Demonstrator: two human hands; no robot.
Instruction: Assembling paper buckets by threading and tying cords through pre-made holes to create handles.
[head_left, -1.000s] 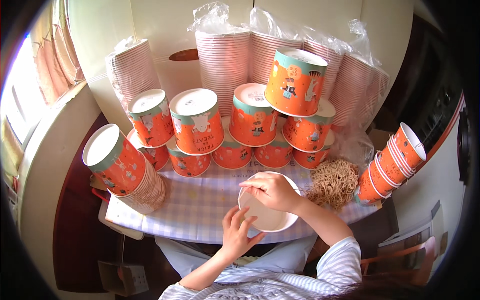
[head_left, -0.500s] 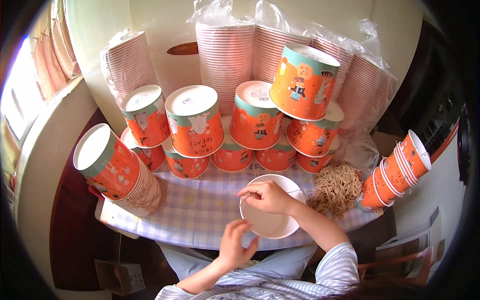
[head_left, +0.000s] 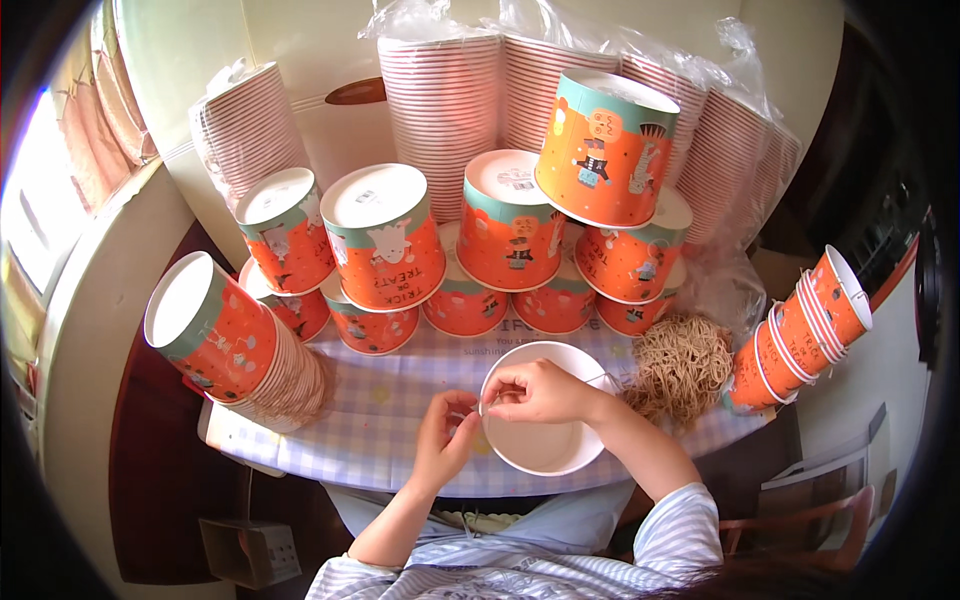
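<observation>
An upright paper bucket (head_left: 545,450), white inside, stands at the table's front edge with its mouth up. My right hand (head_left: 538,392) reaches over its mouth, thumb and fingers pinched at the left rim. A thin cord (head_left: 598,378) shows at the bucket's right rim and runs toward that hand; the fingers hide its end. My left hand (head_left: 446,432) is outside the left rim, thumb and fingertips closing close to the right fingertips. What they pinch is too small to tell. Right of the bucket lies a tangled heap of tan cords (head_left: 682,365).
Upside-down orange and green buckets (head_left: 385,240) are stacked behind. A nested stack (head_left: 225,330) leans at left; smaller nested orange cups (head_left: 805,330) lean at right. Plastic-wrapped bucket stacks (head_left: 440,120) stand at the back. A checked cloth (head_left: 380,420) covers the table.
My left hand has risen from below the bucket to its left rim and closed its fingers beside the right fingertips. My right hand has stayed over the bucket.
</observation>
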